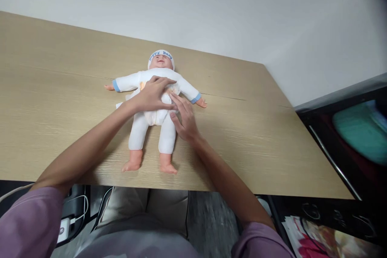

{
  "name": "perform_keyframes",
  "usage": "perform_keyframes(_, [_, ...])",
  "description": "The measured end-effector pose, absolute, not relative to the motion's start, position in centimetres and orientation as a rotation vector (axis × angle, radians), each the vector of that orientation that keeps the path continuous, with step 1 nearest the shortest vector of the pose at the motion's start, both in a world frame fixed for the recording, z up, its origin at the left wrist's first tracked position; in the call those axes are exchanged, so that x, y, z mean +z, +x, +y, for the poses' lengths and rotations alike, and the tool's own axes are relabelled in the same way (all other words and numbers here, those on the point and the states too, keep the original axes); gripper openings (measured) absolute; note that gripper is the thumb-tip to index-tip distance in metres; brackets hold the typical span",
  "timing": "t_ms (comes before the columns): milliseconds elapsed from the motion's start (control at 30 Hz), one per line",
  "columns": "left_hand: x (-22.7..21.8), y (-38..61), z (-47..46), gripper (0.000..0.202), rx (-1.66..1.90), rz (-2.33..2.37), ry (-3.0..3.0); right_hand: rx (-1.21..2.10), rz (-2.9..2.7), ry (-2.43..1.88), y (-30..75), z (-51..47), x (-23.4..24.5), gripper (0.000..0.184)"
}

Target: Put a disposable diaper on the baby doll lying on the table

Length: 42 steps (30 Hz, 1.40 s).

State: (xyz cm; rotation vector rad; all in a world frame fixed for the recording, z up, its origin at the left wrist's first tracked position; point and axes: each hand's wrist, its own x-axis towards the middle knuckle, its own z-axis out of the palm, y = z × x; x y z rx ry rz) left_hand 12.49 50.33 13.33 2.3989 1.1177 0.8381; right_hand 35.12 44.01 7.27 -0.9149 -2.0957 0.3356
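Note:
A baby doll (161, 62) in white clothes with blue cuffs and a lettered cap lies on its back, feet toward me. Around its hips is a white diaper (154, 118) with orange marks near the waist. My left hand (152, 94) rests across the doll's belly and the diaper's front, thumb and fingers spread apart. On the diaper's right side, my right hand (185, 121) touches it with stretched fingers, thumb apart from them. The two hands nearly meet at the waistband, and the fingertips partly cover it. A white diaper flap (119, 105) sticks out on the left.
The doll lies on a wooden table (242, 141) that runs back to a white wall (196, 12). Right of the table is a dark shelf with a teal item (361, 131). Below the front edge are a white plug (63, 229) with cable and printed packaging (329, 240).

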Motion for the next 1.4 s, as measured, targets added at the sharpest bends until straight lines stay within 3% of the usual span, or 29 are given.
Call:
perform_keyframes(200, [12.6, 6.9, 50.4, 0.06, 1.122, 1.296, 2.053, 0.334, -2.078, -0.879, 35.2, 44.4, 7.2, 0.059])
perform_keyframes(400, [11.1, 2.7, 50.9, 0.052, 0.859, 1.258, 1.704, 0.345, -2.036, -0.842, 35.3, 44.6, 7.0, 0.055])
perform_keyframes(533, [11.7, 2.3, 51.0, 0.056, 0.878, 1.138, 1.522, 0.369, -2.026, -0.869, 35.3, 44.8, 7.0, 0.055])
perform_keyframes(667, [10.7, 1.9, 51.6, 0.053, 0.891, 1.152, 1.528, 0.358, -2.022, -0.86, 35.3, 44.9, 7.1, 0.053])
perform_keyframes(900, [8.0, 0.4, 49.4, 0.033, 1.109, 1.628, 1.814, 0.352, -1.988, -0.885, 35.3, 44.7, 7.2, 0.049])
perform_keyframes(1167, [8.0, -1.7, 45.7, 0.043, 0.762, 1.807, 2.214, 0.16, -1.95, -0.903, 32.3, 44.6, 11.0, 0.029])
perform_keyframes(1400, [9.0, -3.0, 47.8, 0.042, 0.524, 1.627, 1.958, 0.215, -2.193, -0.885, 27.2, 47.6, 13.9, 0.025])
